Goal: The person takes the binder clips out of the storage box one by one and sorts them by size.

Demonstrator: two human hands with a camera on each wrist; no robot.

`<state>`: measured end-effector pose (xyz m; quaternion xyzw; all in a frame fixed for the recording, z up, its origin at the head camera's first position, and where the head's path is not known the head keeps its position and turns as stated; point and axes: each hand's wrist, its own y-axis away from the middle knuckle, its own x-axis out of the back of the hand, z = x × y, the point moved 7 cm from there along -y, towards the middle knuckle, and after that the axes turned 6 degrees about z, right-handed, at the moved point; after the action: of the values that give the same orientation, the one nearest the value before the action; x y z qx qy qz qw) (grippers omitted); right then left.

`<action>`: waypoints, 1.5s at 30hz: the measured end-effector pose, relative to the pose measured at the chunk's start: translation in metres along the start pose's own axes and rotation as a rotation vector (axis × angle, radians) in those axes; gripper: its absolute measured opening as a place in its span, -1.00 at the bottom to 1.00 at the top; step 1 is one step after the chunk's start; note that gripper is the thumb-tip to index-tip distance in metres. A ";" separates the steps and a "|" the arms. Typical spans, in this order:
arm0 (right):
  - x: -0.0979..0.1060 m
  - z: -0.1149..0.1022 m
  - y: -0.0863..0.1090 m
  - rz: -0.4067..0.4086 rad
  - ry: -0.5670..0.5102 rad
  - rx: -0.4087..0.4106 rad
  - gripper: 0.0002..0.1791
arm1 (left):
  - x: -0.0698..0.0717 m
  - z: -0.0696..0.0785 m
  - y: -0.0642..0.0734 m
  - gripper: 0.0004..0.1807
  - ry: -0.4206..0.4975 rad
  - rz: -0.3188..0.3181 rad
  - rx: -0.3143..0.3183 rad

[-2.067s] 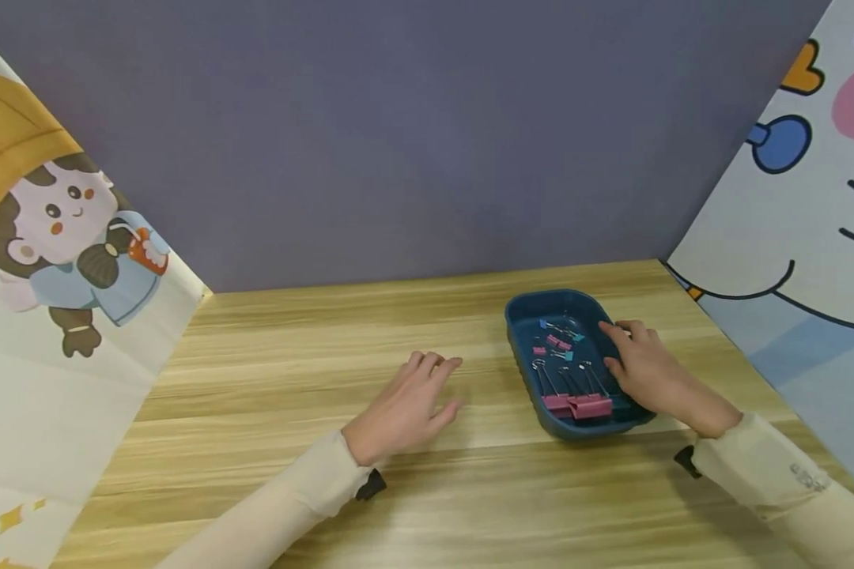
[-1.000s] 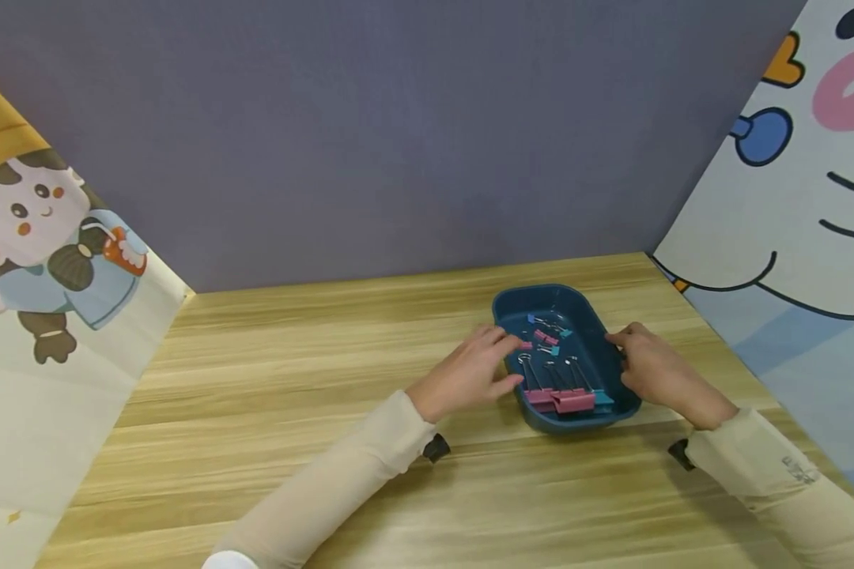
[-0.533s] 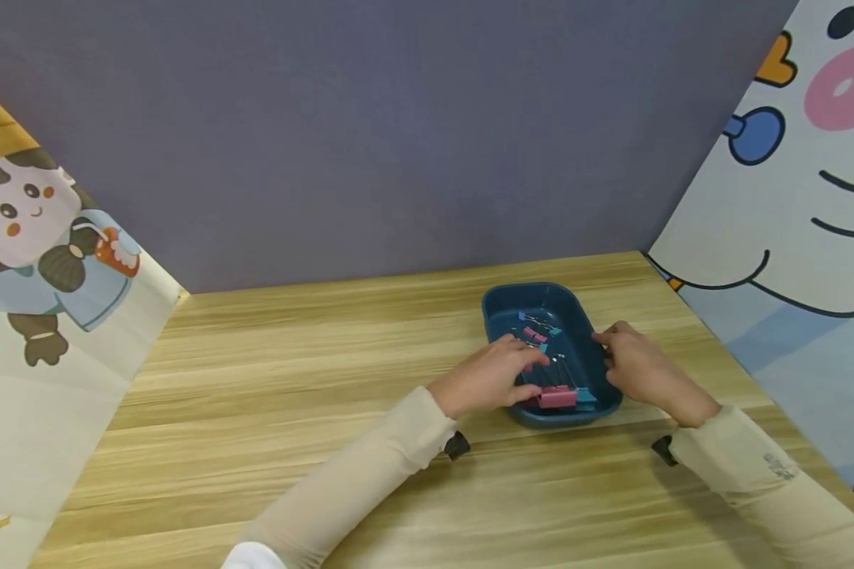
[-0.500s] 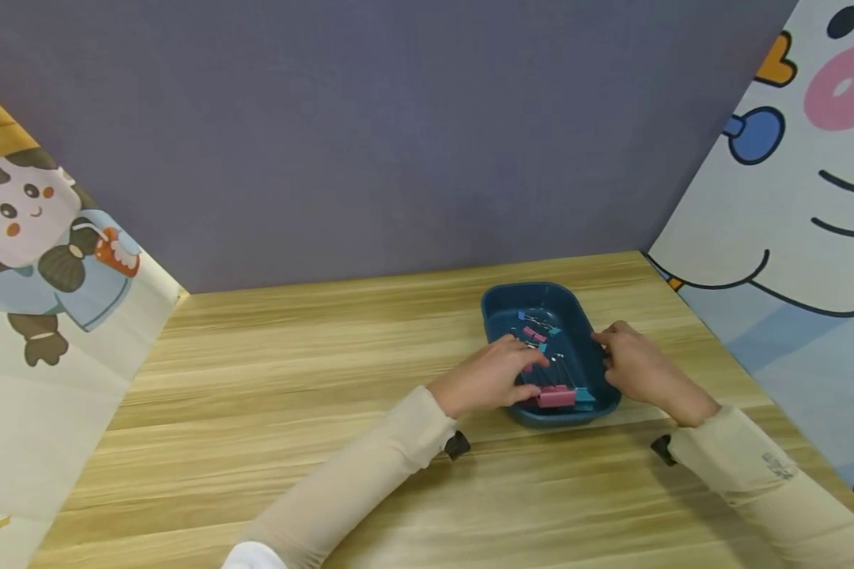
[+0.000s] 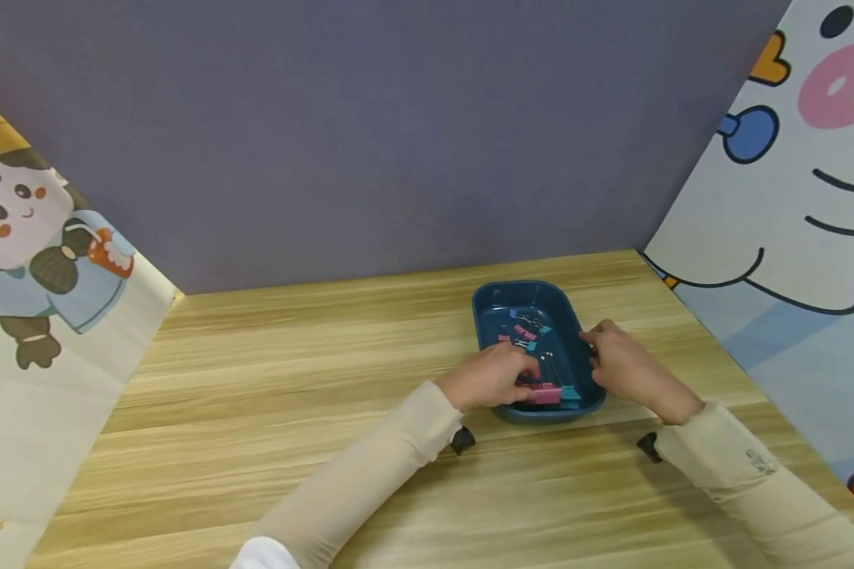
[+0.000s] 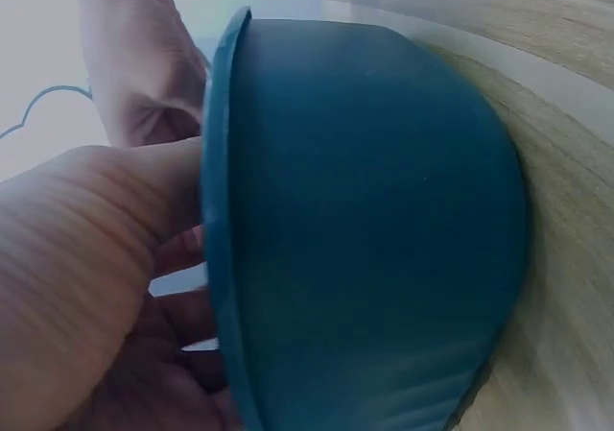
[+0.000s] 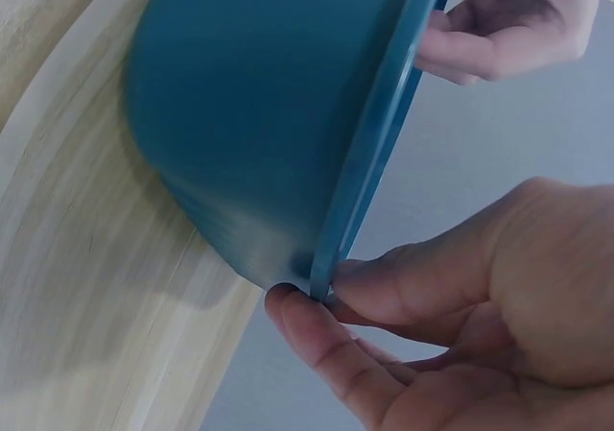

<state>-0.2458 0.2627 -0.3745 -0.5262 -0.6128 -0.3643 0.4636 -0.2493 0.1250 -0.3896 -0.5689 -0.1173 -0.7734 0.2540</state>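
Observation:
A dark blue plastic tray [image 5: 528, 289] stands at the right of the table with binder clips in it. My left hand [image 5: 485, 378] reaches over its left rim, thumb and index finger bent close around the left end of the large pink binder clip [image 5: 545, 394]. Its fingertips are hidden inside the tray, and I cannot tell whether they pinch a clip. A teal binder clip [image 5: 569, 393] lies beside the pink one. My right hand [image 5: 621, 359] holds the tray's right rim; the right wrist view shows thumb and fingers [image 7: 331, 340] pinching that rim.
Small pink clips [image 5: 524, 332] and small blue and teal clips lie farther back in the tray. A grey wall [image 5: 398, 142] closes the table's far edge. Printed cartoon panels stand at the left [image 5: 64, 253] and right [image 5: 818, 237]. Wooden tabletop [image 5: 292, 356] lies left of the tray.
My left hand has moved right from over the table into the tray, its thumb and index drawing closer together. My right hand has gone from the tray's right side to pinching its rim.

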 end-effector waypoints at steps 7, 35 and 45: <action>0.001 -0.002 0.000 0.011 -0.012 0.011 -0.49 | -0.013 -0.004 -0.006 -0.90 0.009 -0.068 0.084; 0.001 0.000 -0.003 0.011 -0.029 0.012 -0.49 | 0.049 -0.026 0.020 -0.79 -0.126 0.304 0.070; 0.000 -0.001 -0.005 0.007 -0.012 0.027 -0.48 | 0.077 -0.076 0.047 -0.84 -0.049 0.396 0.217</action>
<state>-0.2504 0.2606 -0.3739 -0.5241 -0.6188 -0.3510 0.4682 -0.3043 0.0297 -0.3467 -0.5688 -0.0923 -0.6772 0.4575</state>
